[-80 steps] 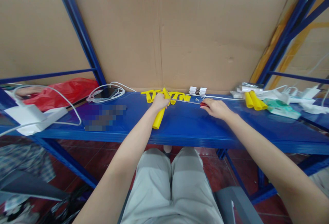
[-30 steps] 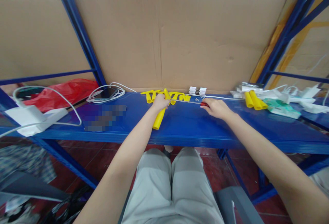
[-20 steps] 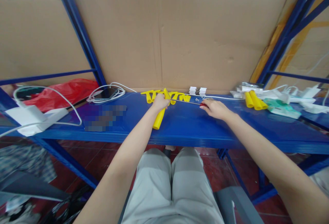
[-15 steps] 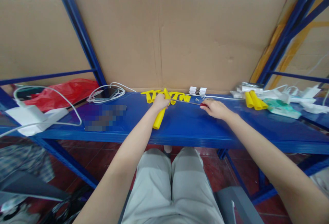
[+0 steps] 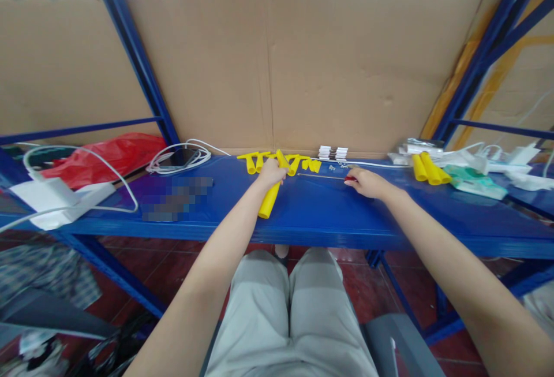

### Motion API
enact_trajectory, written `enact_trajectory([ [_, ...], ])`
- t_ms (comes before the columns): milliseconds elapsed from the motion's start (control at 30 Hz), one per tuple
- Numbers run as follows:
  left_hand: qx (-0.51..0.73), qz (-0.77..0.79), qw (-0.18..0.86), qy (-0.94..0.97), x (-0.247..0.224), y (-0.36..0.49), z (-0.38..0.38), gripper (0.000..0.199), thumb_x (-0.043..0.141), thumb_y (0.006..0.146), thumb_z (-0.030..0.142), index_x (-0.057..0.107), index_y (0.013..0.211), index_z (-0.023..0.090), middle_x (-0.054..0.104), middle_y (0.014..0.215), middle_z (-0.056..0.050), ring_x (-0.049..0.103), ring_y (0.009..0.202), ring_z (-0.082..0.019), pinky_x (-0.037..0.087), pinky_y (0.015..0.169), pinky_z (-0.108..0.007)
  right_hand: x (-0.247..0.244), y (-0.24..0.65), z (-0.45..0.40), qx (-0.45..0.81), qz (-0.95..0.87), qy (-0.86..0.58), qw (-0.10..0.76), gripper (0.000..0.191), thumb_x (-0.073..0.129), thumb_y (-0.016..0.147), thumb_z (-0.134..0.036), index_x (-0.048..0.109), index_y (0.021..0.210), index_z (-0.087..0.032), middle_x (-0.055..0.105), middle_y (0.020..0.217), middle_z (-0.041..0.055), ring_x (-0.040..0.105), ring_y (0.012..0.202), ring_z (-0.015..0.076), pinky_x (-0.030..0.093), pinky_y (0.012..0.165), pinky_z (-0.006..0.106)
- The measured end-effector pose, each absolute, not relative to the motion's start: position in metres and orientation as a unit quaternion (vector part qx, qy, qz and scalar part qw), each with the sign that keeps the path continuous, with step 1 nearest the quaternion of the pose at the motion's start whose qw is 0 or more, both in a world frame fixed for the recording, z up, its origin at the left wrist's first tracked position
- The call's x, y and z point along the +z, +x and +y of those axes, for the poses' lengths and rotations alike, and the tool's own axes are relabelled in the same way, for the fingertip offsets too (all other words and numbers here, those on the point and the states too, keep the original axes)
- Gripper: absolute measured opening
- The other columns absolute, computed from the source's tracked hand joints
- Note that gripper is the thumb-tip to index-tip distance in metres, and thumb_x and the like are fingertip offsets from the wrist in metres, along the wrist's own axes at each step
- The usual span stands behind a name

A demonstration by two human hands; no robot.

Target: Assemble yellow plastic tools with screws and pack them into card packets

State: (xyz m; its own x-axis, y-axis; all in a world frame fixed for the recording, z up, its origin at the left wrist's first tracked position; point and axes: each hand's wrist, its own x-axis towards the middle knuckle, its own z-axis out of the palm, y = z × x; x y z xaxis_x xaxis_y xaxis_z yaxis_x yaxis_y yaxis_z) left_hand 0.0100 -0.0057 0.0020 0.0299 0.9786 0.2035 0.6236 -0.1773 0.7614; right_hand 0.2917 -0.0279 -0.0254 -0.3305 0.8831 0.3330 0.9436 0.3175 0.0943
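Observation:
My left hand is wrapped round a yellow tube-shaped piece, whose wide end points toward the front edge of the blue table. The fingers of my right hand are closed on the red handle of a screwdriver. Its thin shaft points left, and its tip is apart from the yellow piece. Behind my left hand, several yellow pieces lie in a row. Small metal parts lie beyond the screwdriver shaft.
White blocks stand by the cardboard wall. At the right are yellow tubes, a green packet and white adapters. A red bag, coiled white cable and white box are at the left.
My right hand has moved slightly to the right with the screwdriver, drawing its tip away from the yellow piece. My left hand has barely moved.

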Motion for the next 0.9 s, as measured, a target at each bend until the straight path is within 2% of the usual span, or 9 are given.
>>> enact_trajectory([
  [267, 0.366, 0.594, 0.246, 0.673, 0.002, 0.01, -0.006, 0.029, 0.056, 0.074, 0.006, 0.049, 0.049, 0.016, 0.049, 0.041, 0.003, 0.051, 0.04, -0.01, 0.04, 0.047, -0.02, -0.029, 0.294, -0.022, -0.13, -0.787, -0.601, 0.053, 0.022, 0.047, 0.091, -0.025, 0.065, 0.088, -0.013, 0.067, 0.1, 0.0146, 0.063, 0.094, 0.0221, 0.049, 0.083, 0.032],
  [467, 0.357, 0.594, 0.245, 0.678, 0.0, 0.009, -0.002, 0.026, 0.055, 0.075, 0.006, 0.05, 0.051, 0.016, 0.051, 0.043, 0.003, 0.052, 0.041, -0.009, 0.042, 0.049, -0.02, -0.033, 0.298, -0.017, -0.11, -0.761, -0.637, 0.055, 0.028, 0.043, 0.093, -0.026, 0.064, 0.107, -0.015, 0.056, 0.132, 0.0166, 0.051, 0.122, 0.028, 0.044, 0.096, 0.044],
  [633, 0.35, 0.598, 0.237, 0.681, -0.003, 0.008, 0.002, 0.022, 0.057, 0.075, 0.009, 0.053, 0.054, 0.014, 0.054, 0.046, 0.001, 0.052, 0.043, -0.009, 0.041, 0.048, -0.019, -0.033, 0.299, -0.018, -0.091, -0.744, -0.659, 0.067, 0.034, 0.042, 0.094, -0.028, 0.058, 0.121, -0.016, 0.051, 0.139, 0.0164, 0.049, 0.126, 0.0296, 0.041, 0.1, 0.047],
  [767, 0.359, 0.605, 0.227, 0.673, -0.006, 0.008, 0.005, 0.009, 0.055, 0.076, 0.011, 0.061, 0.069, 0.011, 0.062, 0.058, -0.004, 0.055, 0.046, -0.011, 0.041, 0.046, -0.02, -0.031, 0.302, -0.02, -0.078, -0.725, -0.681, 0.071, 0.046, 0.044, 0.093, -0.03, 0.048, 0.135, -0.014, 0.051, 0.138, 0.0186, 0.047, 0.128, 0.0317, 0.04, 0.102, 0.047],
  [900, 0.385, 0.604, 0.235, 0.657, -0.006, 0.009, 0.007, 0.021, 0.05, 0.078, 0.014, 0.065, 0.092, 0.008, 0.069, 0.077, -0.009, 0.063, 0.059, -0.016, 0.045, 0.05, -0.022, -0.034, 0.317, -0.014, -0.071, -0.729, -0.675, 0.086, 0.055, 0.049, 0.09, -0.033, 0.041, 0.143, -0.019, 0.054, 0.136, 0.0164, 0.051, 0.123, 0.0326, 0.043, 0.099, 0.048],
])
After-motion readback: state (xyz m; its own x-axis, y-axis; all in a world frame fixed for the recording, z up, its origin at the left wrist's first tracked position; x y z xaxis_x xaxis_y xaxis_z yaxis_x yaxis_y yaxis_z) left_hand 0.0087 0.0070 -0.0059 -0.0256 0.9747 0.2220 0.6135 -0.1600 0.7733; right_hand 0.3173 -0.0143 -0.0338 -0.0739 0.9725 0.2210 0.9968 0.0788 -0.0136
